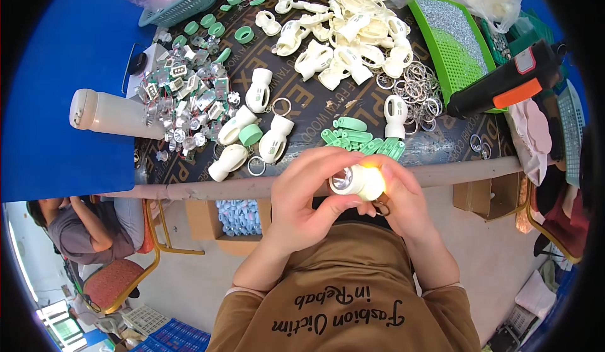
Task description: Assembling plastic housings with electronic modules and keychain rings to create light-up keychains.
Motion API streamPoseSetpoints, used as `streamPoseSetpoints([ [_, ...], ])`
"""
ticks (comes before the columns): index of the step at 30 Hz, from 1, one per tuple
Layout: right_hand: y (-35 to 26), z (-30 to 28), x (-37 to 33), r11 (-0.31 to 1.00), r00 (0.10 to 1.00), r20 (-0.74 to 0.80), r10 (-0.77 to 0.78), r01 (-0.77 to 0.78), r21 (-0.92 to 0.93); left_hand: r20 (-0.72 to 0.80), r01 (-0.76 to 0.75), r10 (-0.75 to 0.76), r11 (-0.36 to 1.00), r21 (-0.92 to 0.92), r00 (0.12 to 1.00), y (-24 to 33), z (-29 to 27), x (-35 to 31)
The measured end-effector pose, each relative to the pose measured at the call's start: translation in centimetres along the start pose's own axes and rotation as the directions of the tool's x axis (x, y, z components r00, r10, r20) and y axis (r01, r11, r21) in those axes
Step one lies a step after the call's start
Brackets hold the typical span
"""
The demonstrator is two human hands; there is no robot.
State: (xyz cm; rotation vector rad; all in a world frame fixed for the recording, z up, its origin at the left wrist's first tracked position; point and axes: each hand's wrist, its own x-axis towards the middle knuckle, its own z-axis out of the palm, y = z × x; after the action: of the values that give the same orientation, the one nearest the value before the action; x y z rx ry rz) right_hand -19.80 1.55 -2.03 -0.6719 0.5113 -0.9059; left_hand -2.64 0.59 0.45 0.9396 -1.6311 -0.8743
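Both hands close on one small cream flashlight [357,183], held at the near edge of the table [302,103]. The left hand [305,201] pinches it between thumb and curled fingers beside its clear reflector end, which faces nine o'clock; the right hand [408,202] grips the opposite end, where a bright yellow glow lights the fingertips. A small split ring [382,209] hangs under that end, by the right hand.

Taking the held flashlight as the clock's centre, with twelve pointing away from the person, a cluster of mint-green plastic pieces [353,136] lies just beyond the fingers at twelve. Near one o'clock a cream flashlight casing [395,114] lies beside a heap of metal key rings [421,90]. Farther out at twelve spreads a large pile of cream shells [359,27].

Toward ten lie several cream casings [275,141] with a mint ring [250,134] among them, then a mound of small circuit boards with reflectors [195,97], touched by a white bottle [110,112] on its side. More mint rings [244,34] scatter at eleven.

At two rests a black and orange handheld tool [504,86], overlapping a bright green tray [441,43] of silvery bits. Below the table, a cardboard box [203,219] of blue parts [239,217] sits toward half past eight.
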Motion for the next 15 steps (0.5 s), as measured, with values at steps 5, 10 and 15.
streamPoseSetpoints([
  [5, 0.3, 0.9, 0.4, 0.559, 0.918, 0.074, -0.39, 0.3, -0.773, 0.006, 0.094, -0.093, 0.993, -0.071, 0.996, -0.1, 0.2, 0.0],
  [10, -0.5, 1.7, 0.6, 0.518, 0.934, 0.103, -0.342, 0.278, -0.809, -0.027, 0.136, -0.141, 0.981, -0.14, 0.99, -1.1, 0.2, -0.1],
  [15, 0.1, 1.4, 0.8, 0.615, 0.94, 0.092, -0.33, 0.288, -0.734, -0.032, 0.18, -0.195, 0.949, -0.258, 0.98, -0.9, 0.4, 0.0],
])
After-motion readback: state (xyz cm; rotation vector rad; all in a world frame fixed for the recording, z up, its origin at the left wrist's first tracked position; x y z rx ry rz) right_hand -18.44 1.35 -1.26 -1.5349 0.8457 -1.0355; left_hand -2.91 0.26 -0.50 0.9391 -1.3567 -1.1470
